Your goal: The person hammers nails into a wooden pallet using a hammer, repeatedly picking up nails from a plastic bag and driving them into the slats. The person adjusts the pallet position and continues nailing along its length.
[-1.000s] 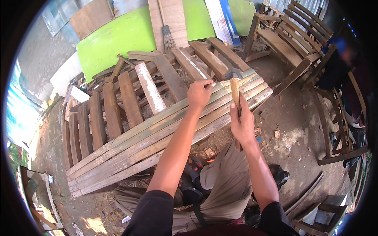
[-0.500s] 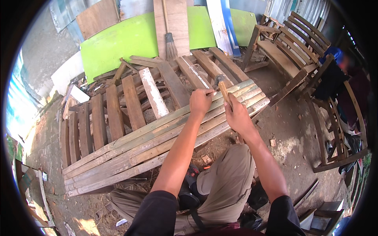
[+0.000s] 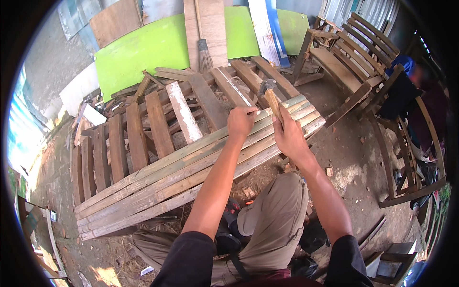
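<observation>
Over a slatted bamboo panel (image 3: pixel 191 177) in a timber-strewn yard, the right hand (image 3: pixel 287 136) grips a raised hammer (image 3: pixel 270 93) while left hand (image 3: pixel 240 122) fingertips pinch something small, apparently a nail, at the far-right slats, evidently mid-nailing.

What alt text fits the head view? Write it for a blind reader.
A person's right hand grips a wooden-handled hammer above long pale wooden slats, while the left hand pinches something small against them. Brown slatted pallets and green boards lie behind.
</observation>
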Available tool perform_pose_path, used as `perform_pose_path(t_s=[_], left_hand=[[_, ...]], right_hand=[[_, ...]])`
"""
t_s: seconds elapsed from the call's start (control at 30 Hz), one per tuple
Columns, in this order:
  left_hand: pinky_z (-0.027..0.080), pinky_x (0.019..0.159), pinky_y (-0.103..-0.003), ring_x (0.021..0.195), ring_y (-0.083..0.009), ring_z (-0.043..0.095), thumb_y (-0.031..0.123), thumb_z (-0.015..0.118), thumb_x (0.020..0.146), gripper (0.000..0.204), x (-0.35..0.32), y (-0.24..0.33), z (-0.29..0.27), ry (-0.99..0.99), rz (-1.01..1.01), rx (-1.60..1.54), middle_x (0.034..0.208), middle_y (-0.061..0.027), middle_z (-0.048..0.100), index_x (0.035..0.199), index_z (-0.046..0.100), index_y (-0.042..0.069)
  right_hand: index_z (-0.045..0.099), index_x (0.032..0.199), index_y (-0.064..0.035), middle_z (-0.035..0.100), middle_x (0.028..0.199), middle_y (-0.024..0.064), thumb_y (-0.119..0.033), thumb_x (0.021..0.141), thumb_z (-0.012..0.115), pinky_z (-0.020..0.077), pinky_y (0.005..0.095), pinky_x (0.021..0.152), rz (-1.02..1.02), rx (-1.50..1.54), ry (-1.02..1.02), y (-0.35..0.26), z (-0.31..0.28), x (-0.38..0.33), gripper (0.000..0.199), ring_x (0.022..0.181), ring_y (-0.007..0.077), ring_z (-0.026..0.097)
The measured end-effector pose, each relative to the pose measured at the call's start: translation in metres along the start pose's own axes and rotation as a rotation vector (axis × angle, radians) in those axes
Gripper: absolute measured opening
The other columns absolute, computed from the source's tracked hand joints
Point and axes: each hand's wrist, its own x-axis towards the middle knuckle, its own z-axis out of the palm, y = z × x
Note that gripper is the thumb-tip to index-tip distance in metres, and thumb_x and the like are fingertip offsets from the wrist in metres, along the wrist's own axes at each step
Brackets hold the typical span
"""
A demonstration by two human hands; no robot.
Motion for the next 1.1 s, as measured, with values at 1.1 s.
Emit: perform_pose_path(t_s=[1.1], left_hand=[[0.056,0.082,-0.039,0.090,-0.0329,0.073,0.020,0.077,0.087,0.017,-0.001,-0.002,-0.001,0.003,0.079,0.024,0.100,-0.0132,0.076,0.102,0.082,0.015]], right_hand=[[0.048,0.133,0.0044,0.065,0.080,0.0350,-0.018,0.103,0.055,0.0469,0.0610,0.073,-0.005,0.004,-0.029,0.011,0.008,0.001,0.038,0.084,0.0565,0.064]])
